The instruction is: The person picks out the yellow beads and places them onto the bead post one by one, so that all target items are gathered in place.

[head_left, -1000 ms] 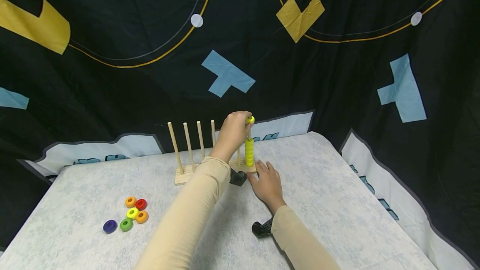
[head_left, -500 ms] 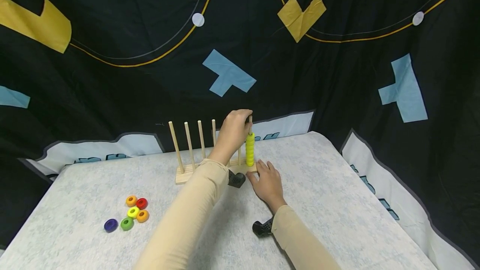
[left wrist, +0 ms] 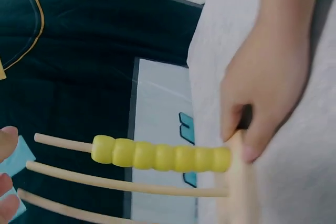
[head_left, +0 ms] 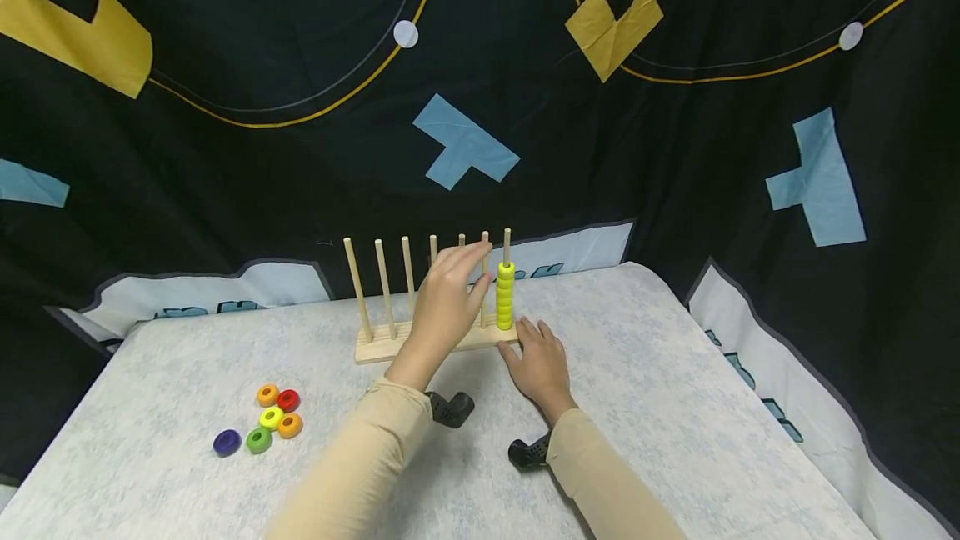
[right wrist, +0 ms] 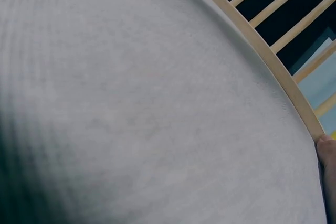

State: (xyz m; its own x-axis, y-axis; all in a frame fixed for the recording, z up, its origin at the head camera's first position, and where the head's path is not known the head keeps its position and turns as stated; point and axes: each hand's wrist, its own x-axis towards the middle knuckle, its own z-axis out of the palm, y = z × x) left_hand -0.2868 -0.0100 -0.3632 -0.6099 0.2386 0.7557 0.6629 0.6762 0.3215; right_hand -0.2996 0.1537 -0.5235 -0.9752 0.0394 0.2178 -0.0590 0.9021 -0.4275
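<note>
A wooden peg stand [head_left: 480,338] with several upright pegs stands towards the back of the table. Its rightmost peg carries a stack of yellow rings [head_left: 505,297], and bare wood shows above the top ring. In front of the other pegs is my left hand [head_left: 444,294], fingers extended and apart, nothing in it. Only its fingertips [left wrist: 5,182] enter the left wrist view, near the peg tops. My right hand [head_left: 542,367] grips the right end of the stand's base, thumb at the front; the left wrist view shows this pinch closely. The right wrist view catches just its thumb [right wrist: 326,153].
Loose rings lie on the table at left: purple [head_left: 227,442], green [head_left: 259,440], yellow [head_left: 272,417], red [head_left: 288,400] and two orange, one orange ring [head_left: 289,425] being nearer. A dark decorated cloth [head_left: 300,173] hangs behind the table [head_left: 637,407].
A yellow ring pinched at the top of the right peg has dropped onto the stack. My left hand has let go and moved left and down. The right hand keeps its place on the base.
</note>
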